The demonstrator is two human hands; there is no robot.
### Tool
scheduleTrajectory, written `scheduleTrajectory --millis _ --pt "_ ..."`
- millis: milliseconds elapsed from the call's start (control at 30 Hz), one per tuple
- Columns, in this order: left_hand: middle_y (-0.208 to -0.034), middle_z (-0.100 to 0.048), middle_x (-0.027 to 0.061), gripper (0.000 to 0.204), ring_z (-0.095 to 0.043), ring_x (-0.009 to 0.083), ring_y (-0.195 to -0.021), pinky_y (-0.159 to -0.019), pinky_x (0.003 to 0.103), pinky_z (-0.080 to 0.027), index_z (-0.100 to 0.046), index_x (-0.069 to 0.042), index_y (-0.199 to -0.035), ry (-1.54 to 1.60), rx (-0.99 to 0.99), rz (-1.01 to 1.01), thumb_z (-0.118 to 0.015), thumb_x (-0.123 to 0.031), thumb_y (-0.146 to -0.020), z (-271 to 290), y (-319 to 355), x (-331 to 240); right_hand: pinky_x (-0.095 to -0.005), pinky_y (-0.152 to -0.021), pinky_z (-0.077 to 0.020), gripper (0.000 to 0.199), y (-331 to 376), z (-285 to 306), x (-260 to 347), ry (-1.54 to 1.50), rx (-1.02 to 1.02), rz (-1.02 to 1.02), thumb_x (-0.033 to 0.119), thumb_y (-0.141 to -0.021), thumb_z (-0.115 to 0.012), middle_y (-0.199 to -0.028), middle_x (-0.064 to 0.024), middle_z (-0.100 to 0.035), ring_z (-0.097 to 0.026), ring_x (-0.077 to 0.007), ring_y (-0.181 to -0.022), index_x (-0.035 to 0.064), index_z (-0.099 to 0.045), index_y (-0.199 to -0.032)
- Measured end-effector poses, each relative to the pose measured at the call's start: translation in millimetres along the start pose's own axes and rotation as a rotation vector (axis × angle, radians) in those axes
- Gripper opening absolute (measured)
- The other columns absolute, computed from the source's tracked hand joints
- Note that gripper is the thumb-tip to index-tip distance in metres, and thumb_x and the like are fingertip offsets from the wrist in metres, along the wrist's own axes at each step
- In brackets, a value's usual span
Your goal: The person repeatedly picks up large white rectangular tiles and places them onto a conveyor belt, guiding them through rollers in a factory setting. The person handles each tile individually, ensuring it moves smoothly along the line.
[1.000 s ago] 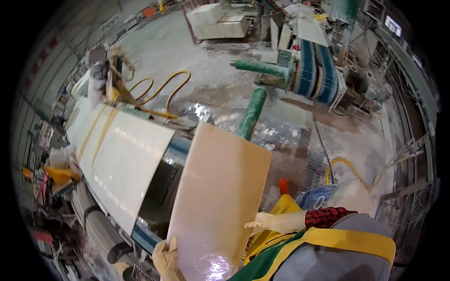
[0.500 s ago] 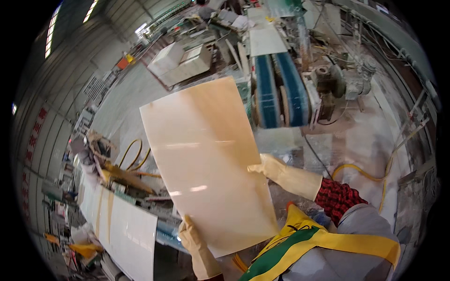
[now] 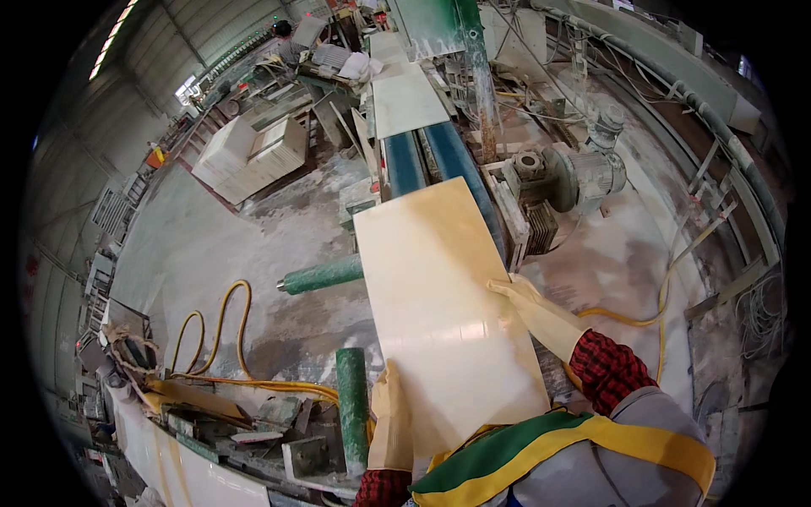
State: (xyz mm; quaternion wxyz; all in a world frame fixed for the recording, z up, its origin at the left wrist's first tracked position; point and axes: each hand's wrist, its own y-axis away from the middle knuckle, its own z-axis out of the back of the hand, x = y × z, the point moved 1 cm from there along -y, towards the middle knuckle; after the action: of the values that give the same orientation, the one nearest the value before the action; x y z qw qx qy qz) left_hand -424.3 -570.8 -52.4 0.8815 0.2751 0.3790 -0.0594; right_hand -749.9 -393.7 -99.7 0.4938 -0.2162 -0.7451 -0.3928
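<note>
A glossy rectangular stone slab (image 3: 439,313), white with a tan band along its far and right side, is held up in front of me. My left hand (image 3: 390,410), in a cream rubber glove, grips its near left edge. My right hand (image 3: 525,306), gloved alike, is closed on the right edge, the thumb on top and the other fingers mostly hidden beneath. The slab's far end overlaps, in view, the blue belts (image 3: 405,162) of a conveyor. I cannot tell whether it touches them.
Another pale slab (image 3: 410,101) lies farther up the conveyor. A motor (image 3: 583,177) stands on its right. Left of my slab are two green rollers (image 3: 321,275) and a looped yellow hose (image 3: 241,317). A stack of slabs (image 3: 253,156) sits far left; stone scraps (image 3: 279,411) lie near left.
The held slab has moved to the right in view and lines up with the conveyor, its far end now over the belts. My view has turned left; the green rollers now show. Both hands keep their grip.
</note>
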Motion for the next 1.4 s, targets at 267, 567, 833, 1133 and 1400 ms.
scheduleTrajectory --millis 267,567,833,1133,1400 --pt "-0.132 -0.078 0.0225 0.081 -0.07 0.0415 -0.128 -0.11 0.048 -0.05 -0.074 -0.008 -0.144 -0.13 0.207 -0.044 -0.046 -0.073 -0.106 -42 -105 -83 -0.0392 -0.074 -0.0594 0.057 -84 30 23 0.126 -0.252 -0.166 0.035 -0.098 -0.085 -0.114 -0.009 -0.078 -0.075 -0.0221 -0.094 0.0049 -0.067 -0.143" --pt "-0.133 -0.078 0.0198 0.075 -0.072 0.0356 -0.126 -0.108 0.046 -0.053 -0.068 -0.012 -0.153 0.038 0.325 0.033 -0.049 -0.068 -0.107 -64 -207 -111 -0.04 -0.117 -0.0459 0.064 -61 8 81 0.662 -0.173 0.285 0.05 -0.103 -0.076 -0.143 -0.016 -0.068 -0.057 -0.0265 -0.141 0.0021 -0.069 -0.145" --pt "-0.123 -0.077 0.019 0.067 -0.075 0.0228 -0.111 -0.089 0.04 -0.062 -0.066 0.002 -0.145 0.252 0.831 -0.114 -0.064 -0.055 -0.109 -38 -216 -52 -0.0355 -0.078 -0.0581 0.043 -18 61 -3 0.223 -0.067 -0.62 0.045 -0.108 -0.073 -0.103 -0.0032 -0.073 -0.068 -0.0154 -0.087 0.0034 -0.073 -0.116" --pt "-0.109 -0.08 0.0144 0.071 -0.077 0.0237 -0.083 -0.074 0.035 -0.061 -0.074 0.006 -0.118 0.414 0.496 0.06 -0.066 -0.064 -0.106 -91 -252 -119 -0.0361 -0.079 -0.0633 0.047 -87 55 42 0.613 -0.111 -0.065 0.036 -0.112 -0.065 -0.106 -0.0119 -0.076 -0.075 -0.0236 -0.095 0.0004 -0.064 -0.143" --pt "-0.111 -0.08 0.0197 0.063 -0.073 0.0255 -0.079 -0.082 0.041 -0.067 -0.063 0.005 -0.13 0.8 0.554 0.454 -0.053 -0.056 -0.115 -125 -192 -119 -0.0333 -0.079 -0.0665 0.06 -91 39 2 -0.133 0.009 -0.543 0.053 -0.118 -0.051 -0.116 -0.0199 -0.083 -0.077 -0.0216 -0.084 -0.0025 -0.072 -0.126"
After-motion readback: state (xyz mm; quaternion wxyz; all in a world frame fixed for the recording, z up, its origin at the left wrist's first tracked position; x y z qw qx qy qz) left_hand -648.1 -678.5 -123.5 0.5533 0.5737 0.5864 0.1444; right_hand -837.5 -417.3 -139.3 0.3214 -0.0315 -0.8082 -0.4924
